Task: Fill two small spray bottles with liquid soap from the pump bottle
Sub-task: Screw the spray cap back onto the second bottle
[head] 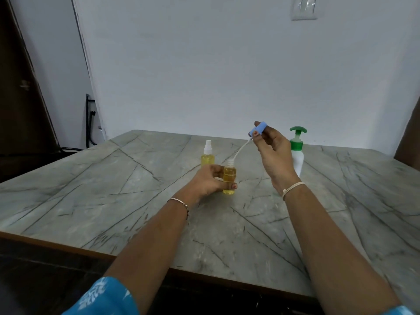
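1. Head view, centre: the left hand (208, 181) grips an open spray bottle (229, 179) that stands upright on the table (113, 189). Its fingers curl round the body from the left, and one fingertip shows at the bottle's lower right. The bottle holds yellow liquid up to the shoulder, and its neck is uncapped.
2. The right hand (271, 152) is raised above and to the right of that bottle, and pinches a blue spray cap (258, 129) between thumb and forefinger. The other fingers are loosely bent and hold nothing.
3. A thin white dip tube (238, 150) slants down and left from the cap to the bottle's neck. The tip seems to sit in the mouth, but it is too small to be sure.
4. The second spray bottle (208, 155) stands just behind the left hand. It also holds yellow liquid and has a pale spray top fitted.
5. The pump bottle (298, 155), white with a green pump head, stands upright behind the right hand, which partly hides it.
6. A thin bracelet (181, 204) is on the left wrist, a pale band (293, 187) is on the right, and a blue patterned sleeve (102, 296) shows at the bottom edge.
7. Behind the grey veined table there is a plain wall with a switch plate (304, 7) at upper right, and a dark door (16, 87) at far left.
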`<move>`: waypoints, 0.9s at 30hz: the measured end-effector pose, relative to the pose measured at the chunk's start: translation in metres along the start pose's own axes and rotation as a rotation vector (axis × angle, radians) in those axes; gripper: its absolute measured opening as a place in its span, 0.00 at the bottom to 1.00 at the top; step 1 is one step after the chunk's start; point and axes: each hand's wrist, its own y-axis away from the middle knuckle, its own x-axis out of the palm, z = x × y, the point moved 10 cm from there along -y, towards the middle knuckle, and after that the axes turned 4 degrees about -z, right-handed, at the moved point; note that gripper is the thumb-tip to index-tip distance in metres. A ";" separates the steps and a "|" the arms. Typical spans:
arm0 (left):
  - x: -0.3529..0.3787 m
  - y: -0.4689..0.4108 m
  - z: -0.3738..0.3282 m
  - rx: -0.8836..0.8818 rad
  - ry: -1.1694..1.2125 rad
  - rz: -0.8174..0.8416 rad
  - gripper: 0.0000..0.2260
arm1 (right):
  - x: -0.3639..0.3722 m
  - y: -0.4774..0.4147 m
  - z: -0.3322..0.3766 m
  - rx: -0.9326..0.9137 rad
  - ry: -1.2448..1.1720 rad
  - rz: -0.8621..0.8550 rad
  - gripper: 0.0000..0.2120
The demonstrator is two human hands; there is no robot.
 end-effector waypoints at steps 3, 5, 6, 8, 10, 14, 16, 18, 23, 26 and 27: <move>0.001 -0.001 0.002 0.014 0.044 0.000 0.25 | 0.003 0.003 0.003 -0.033 0.060 0.019 0.16; 0.001 -0.001 0.001 0.022 0.043 0.003 0.26 | 0.003 0.004 0.004 -0.039 0.074 0.020 0.16; 0.001 -0.002 0.002 0.023 0.039 0.001 0.26 | 0.004 0.004 0.005 -0.042 0.078 0.019 0.17; 0.002 -0.002 0.002 0.024 0.037 0.001 0.27 | 0.004 0.003 0.006 -0.047 0.082 0.013 0.17; 0.002 -0.003 0.005 0.020 0.043 0.005 0.28 | 0.005 0.004 0.008 -0.050 0.098 0.016 0.17; 0.003 -0.006 0.006 0.020 0.046 0.010 0.29 | 0.015 0.007 0.006 -0.070 0.184 0.084 0.17; 0.004 -0.006 0.006 0.019 0.042 0.008 0.29 | 0.021 0.009 0.001 -0.074 0.244 0.135 0.18; 0.004 -0.005 0.004 0.025 0.049 0.007 0.28 | 0.028 0.011 -0.007 -0.066 0.308 0.195 0.18; 0.006 -0.004 0.004 0.009 0.067 0.018 0.28 | 0.039 0.015 -0.028 0.002 0.386 0.318 0.15; 0.006 -0.004 0.003 0.016 0.069 0.021 0.34 | 0.043 0.018 -0.033 0.006 0.438 0.378 0.14; 0.006 -0.003 0.002 0.025 0.071 0.018 0.36 | 0.044 0.019 -0.033 0.003 0.455 0.394 0.14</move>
